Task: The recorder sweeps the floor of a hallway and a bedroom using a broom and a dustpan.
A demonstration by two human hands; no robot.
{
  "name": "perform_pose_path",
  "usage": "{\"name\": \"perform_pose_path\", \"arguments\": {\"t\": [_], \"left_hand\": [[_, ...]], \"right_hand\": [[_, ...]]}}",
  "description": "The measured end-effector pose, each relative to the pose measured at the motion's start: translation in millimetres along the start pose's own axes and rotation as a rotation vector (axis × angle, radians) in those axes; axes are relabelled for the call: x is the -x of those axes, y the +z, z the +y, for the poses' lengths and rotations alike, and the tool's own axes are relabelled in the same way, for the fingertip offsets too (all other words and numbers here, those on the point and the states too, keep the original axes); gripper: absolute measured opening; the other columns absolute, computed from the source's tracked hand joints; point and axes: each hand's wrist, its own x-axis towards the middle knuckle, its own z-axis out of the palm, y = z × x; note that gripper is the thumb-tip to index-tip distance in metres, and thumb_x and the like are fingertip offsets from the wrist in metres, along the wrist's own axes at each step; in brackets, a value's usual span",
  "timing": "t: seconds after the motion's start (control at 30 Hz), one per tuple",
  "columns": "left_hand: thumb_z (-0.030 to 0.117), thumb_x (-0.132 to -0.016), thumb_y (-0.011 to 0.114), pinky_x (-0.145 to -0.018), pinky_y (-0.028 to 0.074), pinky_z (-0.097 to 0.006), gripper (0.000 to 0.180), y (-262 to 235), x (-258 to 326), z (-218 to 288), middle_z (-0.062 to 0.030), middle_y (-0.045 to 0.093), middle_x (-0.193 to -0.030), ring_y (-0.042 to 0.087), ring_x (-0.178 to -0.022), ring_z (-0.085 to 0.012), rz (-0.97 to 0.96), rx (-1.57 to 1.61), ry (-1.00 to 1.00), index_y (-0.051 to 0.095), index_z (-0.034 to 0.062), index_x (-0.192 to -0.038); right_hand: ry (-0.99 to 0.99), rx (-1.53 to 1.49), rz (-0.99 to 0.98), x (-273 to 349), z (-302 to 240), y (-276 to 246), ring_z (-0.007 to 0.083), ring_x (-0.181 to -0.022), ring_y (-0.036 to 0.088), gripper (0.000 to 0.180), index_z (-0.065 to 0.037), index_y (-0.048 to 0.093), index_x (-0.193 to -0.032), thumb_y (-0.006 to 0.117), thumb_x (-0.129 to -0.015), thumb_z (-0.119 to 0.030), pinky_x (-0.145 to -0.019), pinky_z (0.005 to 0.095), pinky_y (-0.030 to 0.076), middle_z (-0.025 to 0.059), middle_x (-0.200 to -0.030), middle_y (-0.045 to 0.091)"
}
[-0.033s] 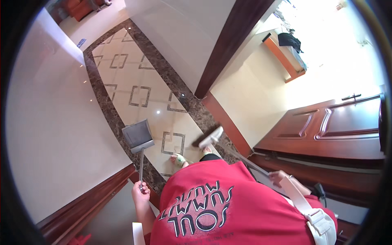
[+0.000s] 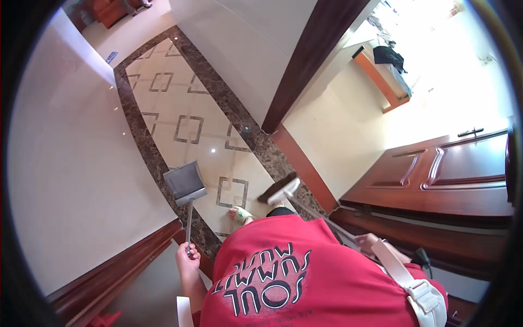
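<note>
My left hand (image 2: 188, 256) is wrapped round the upper end of a thin grey handle. This belongs to a long-handled dustpan (image 2: 186, 181), whose grey pan is by the left wall, over the dark marble border and pale tiles. On the other side, my right hand (image 2: 368, 243) grips the handle of a broom (image 2: 284, 192), partly behind a pale strap. The broom has a white head and dark bristles, and sits beside my right foot at the right-hand border. A gap of patterned tile separates broom and dustpan.
A tiled hallway (image 2: 190, 87) stretches ahead between white walls. At right, a reddish doorsill (image 2: 305, 166) leads into a bright room with an open brown door (image 2: 430, 174) and an orange-sided bed (image 2: 384, 84). My sandalled left foot (image 2: 239, 214) stands between the tools.
The broom head has shifted very slightly to the right, and my right hand has moved a little with the handle. The dustpan and my left hand look nearly unchanged.
</note>
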Motion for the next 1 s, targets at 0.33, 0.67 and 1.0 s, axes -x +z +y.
{"name": "perform_pose_path", "arguments": {"t": [0.33,0.67,1.0], "left_hand": [[0.015,-0.071,0.044,-0.032,0.029,-0.018,0.011,24,36,24,0.0012,0.045,-0.055,0.039,-0.038,-0.0044,-0.05,0.03,-0.035,0.045,0.004,-0.075],[0.012,-0.072,0.044,-0.032,0.028,-0.018,0.012,10,66,61,0.0002,0.043,-0.057,0.037,-0.04,-0.0054,-0.108,0.051,0.149,0.044,0.0063,-0.082],[0.011,-0.072,0.044,-0.034,0.028,-0.018,0.019,7,68,91,-0.0023,0.043,-0.06,0.038,-0.042,-0.0064,-0.159,0.02,0.199,0.043,0.0052,-0.091]], "right_hand": [[-0.419,0.184,0.251,-208,-177,58,0.0155,-0.039,0.048,0.015,-0.006,0.048,-0.072,0.042,-0.076,-0.018,-0.039,0.0315,0.038,0.008,-0.047,0.045],[-0.171,-0.111,-0.261,-91,-248,23,0.0102,-0.037,0.044,0.011,-0.009,0.044,-0.088,0.04,-0.078,-0.013,-0.034,0.0249,0.036,0.002,-0.047,0.042],[-0.136,0.093,-0.414,-137,-280,76,0.0169,-0.04,0.05,0.043,-0.014,0.04,-0.113,0.05,-0.072,-0.018,-0.04,0.0278,0.043,0.0083,-0.054,0.052]]}}
